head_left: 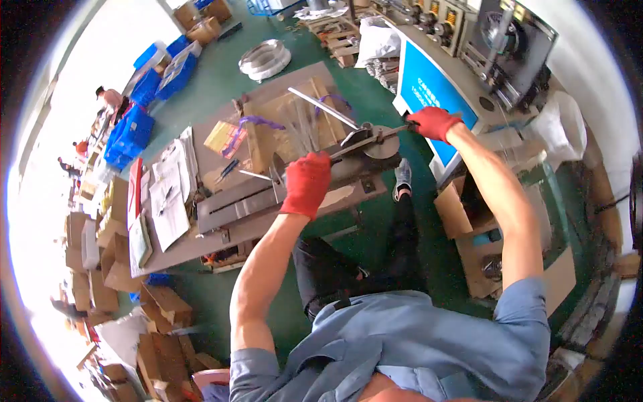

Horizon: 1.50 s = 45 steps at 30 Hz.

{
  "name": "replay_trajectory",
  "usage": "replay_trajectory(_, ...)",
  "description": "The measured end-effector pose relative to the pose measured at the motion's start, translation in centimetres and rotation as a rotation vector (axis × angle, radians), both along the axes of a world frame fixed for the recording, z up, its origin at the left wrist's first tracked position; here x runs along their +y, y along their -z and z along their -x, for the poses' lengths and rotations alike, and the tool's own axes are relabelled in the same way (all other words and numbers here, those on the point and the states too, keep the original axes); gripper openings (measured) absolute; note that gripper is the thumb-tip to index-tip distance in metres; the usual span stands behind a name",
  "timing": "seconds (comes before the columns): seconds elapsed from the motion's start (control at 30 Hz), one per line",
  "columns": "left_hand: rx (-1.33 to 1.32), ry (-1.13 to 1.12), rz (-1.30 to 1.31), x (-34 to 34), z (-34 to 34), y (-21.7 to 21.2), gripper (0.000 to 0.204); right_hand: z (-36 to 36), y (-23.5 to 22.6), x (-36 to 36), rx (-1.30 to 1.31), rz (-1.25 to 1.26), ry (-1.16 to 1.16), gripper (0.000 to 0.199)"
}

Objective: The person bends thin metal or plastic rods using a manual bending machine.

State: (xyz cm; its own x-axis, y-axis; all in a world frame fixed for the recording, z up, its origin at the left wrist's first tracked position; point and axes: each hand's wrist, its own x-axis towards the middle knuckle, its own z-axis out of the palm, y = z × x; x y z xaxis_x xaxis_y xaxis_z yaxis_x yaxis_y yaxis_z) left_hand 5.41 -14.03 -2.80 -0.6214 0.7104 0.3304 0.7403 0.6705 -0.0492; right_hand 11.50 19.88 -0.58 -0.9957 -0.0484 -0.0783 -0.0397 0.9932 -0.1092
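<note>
Both my hands wear red gloves. My right hand [434,124] is closed round the outer end of a long metal bar [368,143], out past the table's right end. The bar crosses a bench fixture with a round metal plate [383,149]. My left hand [307,182] is closed at the fixture's left side, where the bar's other end meets the glove; its fingers hide what lies inside. A pale metal strip [321,107] slants away from the fixture. Left of my left hand, an upright metal plate [278,175] stands on the long flat rail [241,209].
The worktable [214,244] carries thin metal strips [305,127] on a wooden board, pliers [228,170] and papers [171,208]. A blue-fronted machine [429,87] stands right, above an open carton [469,221]. Cartons [117,264] and blue crates [127,137] line the left; metal rings [265,60] lie beyond.
</note>
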Motion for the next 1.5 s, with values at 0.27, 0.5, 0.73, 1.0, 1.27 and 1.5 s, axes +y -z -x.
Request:
replay_trajectory(0.27,0.047,0.071,-0.134,1.8,1.5,2.4,0.013,-1.2,0.7,2.0,-0.004,0.102,0.168,0.021)
replay_trajectory(0.5,-0.100,0.087,-0.159,0.4,3.1,4.5,0.019,-0.3,0.3,0.4,0.040,0.066,0.075,0.018)
replay_trajectory(0.73,-0.418,0.118,-0.316,-0.6,2.5,2.5,0.017,-0.2,2.2,-0.1,0.252,0.073,-0.178,0.034)
replay_trajectory(1.0,-0.230,0.215,-0.292,0.2,3.2,5.0,0.013,1.1,6.9,-0.3,0.350,-0.120,-0.183,0.023)
replay_trajectory(1.27,-0.111,0.214,-0.225,2.6,3.4,4.9,0.011,1.0,5.4,-2.9,0.311,-0.251,-0.072,0.017)
replay_trajectory(1.5,-0.117,0.189,-0.314,3.9,3.3,5.6,0.012,1.6,6.8,-2.5,0.352,-0.199,-0.083,0.013)
